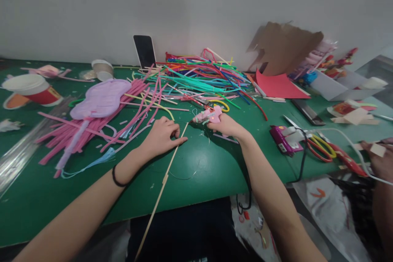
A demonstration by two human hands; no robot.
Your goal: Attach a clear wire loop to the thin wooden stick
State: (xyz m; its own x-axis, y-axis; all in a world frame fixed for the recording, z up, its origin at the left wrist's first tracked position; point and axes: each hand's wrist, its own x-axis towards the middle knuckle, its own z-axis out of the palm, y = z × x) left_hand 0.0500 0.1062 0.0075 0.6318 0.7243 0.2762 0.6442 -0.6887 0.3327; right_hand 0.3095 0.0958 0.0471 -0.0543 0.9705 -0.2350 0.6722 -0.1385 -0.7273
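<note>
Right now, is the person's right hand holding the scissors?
No, the right hand grips a pink hot glue gun; the scissors lie on the green table to its right.

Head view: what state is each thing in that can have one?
left hand, closed on the wooden stick, holding it down on the table.
right hand, gripping the pink glue gun, nozzle toward the stick's far end.
phone, screen dark, propped upright.
purple glue gun, lying on the table, unheld.
</note>
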